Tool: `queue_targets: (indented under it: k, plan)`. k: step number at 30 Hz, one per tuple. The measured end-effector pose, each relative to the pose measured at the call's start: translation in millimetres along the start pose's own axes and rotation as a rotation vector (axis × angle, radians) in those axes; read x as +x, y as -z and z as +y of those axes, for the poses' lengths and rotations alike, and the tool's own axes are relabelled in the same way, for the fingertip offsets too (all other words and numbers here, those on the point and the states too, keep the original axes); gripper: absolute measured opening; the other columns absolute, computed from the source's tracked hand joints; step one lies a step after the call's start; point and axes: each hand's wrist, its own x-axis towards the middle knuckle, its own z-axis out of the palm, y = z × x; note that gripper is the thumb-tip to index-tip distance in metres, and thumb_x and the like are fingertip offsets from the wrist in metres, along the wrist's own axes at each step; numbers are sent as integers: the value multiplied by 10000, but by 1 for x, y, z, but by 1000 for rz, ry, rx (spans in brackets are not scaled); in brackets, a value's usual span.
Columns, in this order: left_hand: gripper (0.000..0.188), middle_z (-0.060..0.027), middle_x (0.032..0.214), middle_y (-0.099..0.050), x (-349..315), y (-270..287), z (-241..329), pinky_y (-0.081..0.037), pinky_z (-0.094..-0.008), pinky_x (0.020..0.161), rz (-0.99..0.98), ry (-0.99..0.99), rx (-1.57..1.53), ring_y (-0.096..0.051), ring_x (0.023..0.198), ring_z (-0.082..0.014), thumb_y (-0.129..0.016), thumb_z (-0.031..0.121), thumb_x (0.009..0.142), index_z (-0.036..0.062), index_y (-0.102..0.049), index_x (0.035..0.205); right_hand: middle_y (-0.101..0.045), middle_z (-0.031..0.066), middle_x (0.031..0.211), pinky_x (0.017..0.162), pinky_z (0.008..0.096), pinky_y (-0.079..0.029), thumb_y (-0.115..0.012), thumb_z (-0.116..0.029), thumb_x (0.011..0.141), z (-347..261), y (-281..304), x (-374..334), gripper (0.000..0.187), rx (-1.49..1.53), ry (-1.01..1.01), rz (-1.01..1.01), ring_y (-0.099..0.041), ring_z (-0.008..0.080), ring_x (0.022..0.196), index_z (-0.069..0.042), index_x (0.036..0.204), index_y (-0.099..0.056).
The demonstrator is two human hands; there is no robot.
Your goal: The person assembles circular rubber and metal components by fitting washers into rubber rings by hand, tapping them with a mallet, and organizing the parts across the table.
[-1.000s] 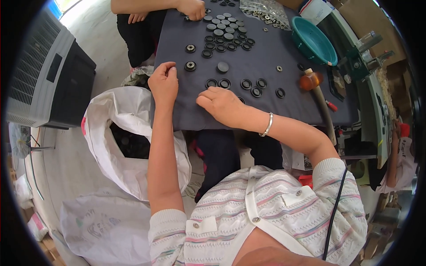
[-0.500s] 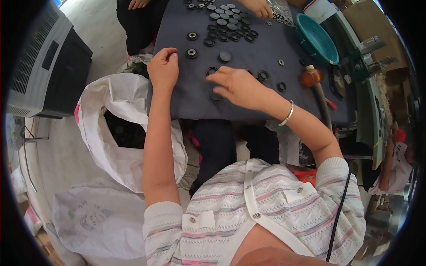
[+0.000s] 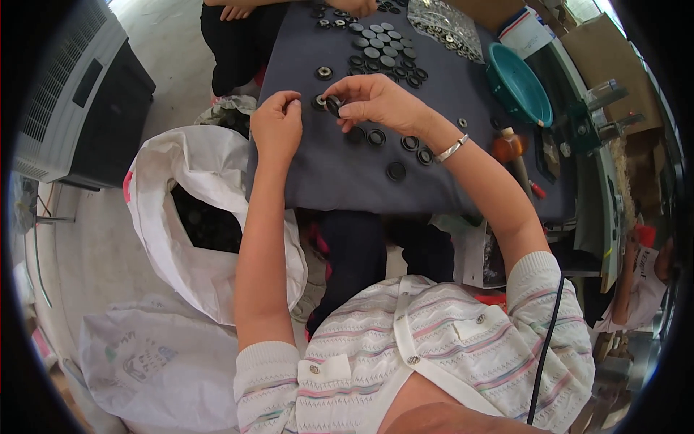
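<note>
My right hand (image 3: 383, 103) pinches a small round black disc (image 3: 333, 106) between thumb and fingers, tilted on edge above the table. Right beside it lies a black ring with a metal centre (image 3: 319, 103), partly covered by the disc and fingers. My left hand (image 3: 276, 124) is closed over the table's left edge, its fingers curled in; whatever they may hold is hidden. Another black ring with a metal centre (image 3: 324, 73) lies farther off. Nearer me, several black rings (image 3: 375, 137) are scattered under and beside my right hand, and a single black ring (image 3: 395, 171) lies closest.
Grey round discs (image 3: 376, 42) cluster farther back, near a co-worker's hand (image 3: 354, 6). A clear bag of metal rings (image 3: 447, 30), a teal basin (image 3: 491, 79) and an orange-headed mallet (image 3: 508, 145) are at right. An open white sack (image 3: 163, 170) stands left of the table.
My right hand has moved away from me and to the left, and now has the black disc in its fingers. The co-worker's hand has moved left from the clear bag. The whole view has shifted slightly.
</note>
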Motion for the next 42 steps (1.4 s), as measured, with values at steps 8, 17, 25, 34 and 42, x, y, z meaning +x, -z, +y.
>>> queue_targets:
  k: [8,17,25,34,42]
  plan:
    - [134,-109,725,-660,0,1,1,-481,-281,611,21,18,-63,-619,621,-164,-588,75,809,5,-680,878,-620,62,985,746,270,-539,-609,-14,859,13,8,16,314,150,5,-39,-618,137,818,24,1169,-579]
    - [145,-74,696,-647,0,2,-2,-473,-262,579,37,-38,-26,-606,587,-136,-593,92,819,13,-684,899,-580,115,958,748,327,-496,-669,-52,768,17,6,38,368,-940,277,83,-598,240,844,4,1123,-591]
    - [141,-136,756,-667,-1,3,3,-493,-316,649,25,-14,-44,-645,672,-233,-585,84,803,-2,-675,868,-582,162,1006,805,404,-483,-698,-77,738,20,1,53,364,-1208,225,43,-591,346,921,5,1083,-611]
    - [132,-129,765,-668,-2,1,3,-495,-322,655,26,-33,-1,-643,678,-252,-589,90,804,6,-673,862,-599,162,934,783,412,-483,-711,-102,721,20,3,63,264,-1214,200,2,-596,348,906,17,939,-620]
    - [155,-57,713,-642,1,0,-2,-464,-254,580,27,11,-21,-593,595,-122,-596,92,830,12,-682,930,-600,156,898,795,418,-484,-726,-240,746,11,-20,34,303,-1269,137,-23,-595,346,902,5,886,-614]
